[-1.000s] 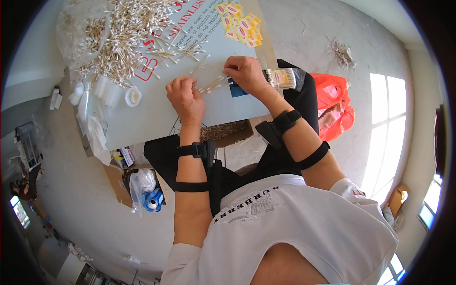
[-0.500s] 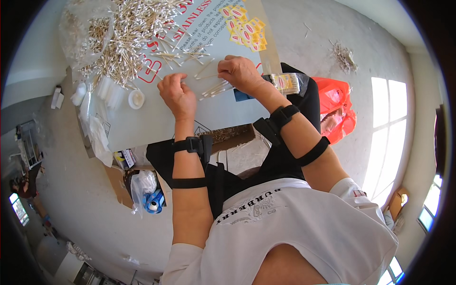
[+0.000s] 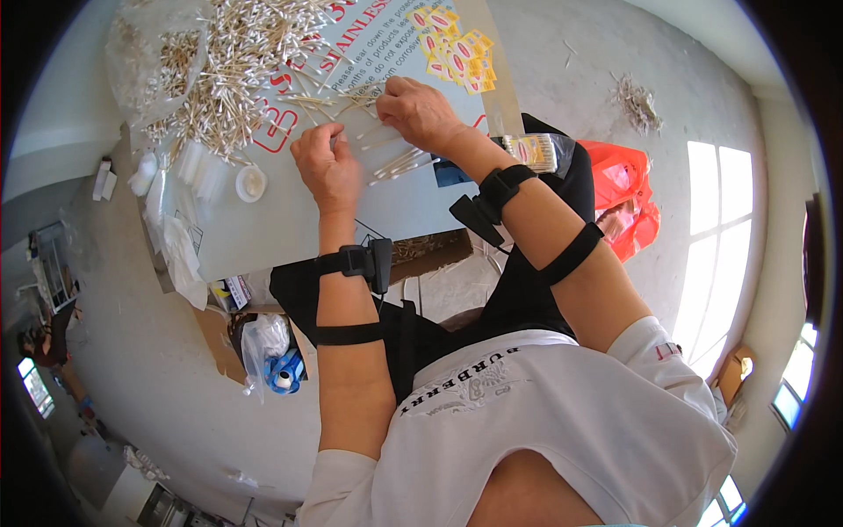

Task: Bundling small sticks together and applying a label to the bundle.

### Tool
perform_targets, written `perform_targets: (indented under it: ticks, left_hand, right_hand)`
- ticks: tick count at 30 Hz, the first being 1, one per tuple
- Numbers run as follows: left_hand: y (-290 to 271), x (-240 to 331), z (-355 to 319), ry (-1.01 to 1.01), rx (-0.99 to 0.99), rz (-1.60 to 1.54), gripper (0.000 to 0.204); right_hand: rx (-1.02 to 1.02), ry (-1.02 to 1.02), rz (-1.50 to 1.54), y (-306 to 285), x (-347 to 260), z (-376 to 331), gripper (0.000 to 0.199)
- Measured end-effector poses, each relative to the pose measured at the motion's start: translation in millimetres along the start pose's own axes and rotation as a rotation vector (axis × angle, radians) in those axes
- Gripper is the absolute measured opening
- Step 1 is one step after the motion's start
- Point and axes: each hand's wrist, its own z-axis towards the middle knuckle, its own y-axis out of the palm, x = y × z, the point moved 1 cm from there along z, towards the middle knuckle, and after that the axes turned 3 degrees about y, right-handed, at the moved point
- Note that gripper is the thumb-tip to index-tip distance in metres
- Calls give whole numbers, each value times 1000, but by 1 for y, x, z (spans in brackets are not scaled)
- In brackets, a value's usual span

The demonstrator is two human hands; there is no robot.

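The person sits at a pale counter (image 3: pixel 290 228), both forearms reaching up from the lower edge onto it. The left hand (image 3: pixel 327 167) rests on the counter with its fingers curled in, pinched on a few cotton swabs (image 3: pixel 347 133) at its far side. The right hand (image 3: pixel 420 112) lies just to the right and a little farther off, fingers bent down onto swabs spread under it; whether it grips any of them cannot be told. The two hands sit close together but do not touch. A small bundle of swabs (image 3: pixel 395 162) lies on the counter between the wrists, just near the right hand.

A big loose heap of swabs (image 3: pixel 233 66) covers the far left of the counter, partly over a sheet with red print (image 3: pixel 351 39). Far right of the hands lies a cluster of yellow stickers (image 3: pixel 452 48). A small white round lid (image 3: pixel 251 183) sits left of the left hand, with clear plastic bags (image 3: pixel 167 184) beyond it at the left edge. A packed box of swabs (image 3: pixel 531 151) lies beside the right forearm, and an orange bag (image 3: pixel 628 198) is on the floor at the right. Black straps (image 3: pixel 351 263) wrap both forearms.
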Motion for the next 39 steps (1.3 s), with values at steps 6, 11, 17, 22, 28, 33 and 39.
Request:
perform_targets:
  ticks: [6,11,17,22,28,33,39]
  left_hand:
    - [-26,-21,1,-202,17,-267,11]
    - [-15,-15,17,-113,-174,-190,15]
    - [-4,-12,34,-13,-147,47,24]
    - [4,4,42,224,-141,164,22]
    - [-3,-4,31,199,-97,157,24]
    - [-8,7,21,164,-83,149,23]
    - [4,3,33,210,-136,219,20]
  right_hand:
    - [-161,-64,148,-47,-32,-42,13]
    - [-291,-26,80,-32,-65,-122,16]
    - [-20,361,323,-32,-47,-80,15]
    - [147,307,215,-13,-17,-17,16]
    - [186,537,393,1,-2,-5,14]
    - [205,531,353,-2,2,-7,13]
    - [210,539,309,5,-5,-5,13]
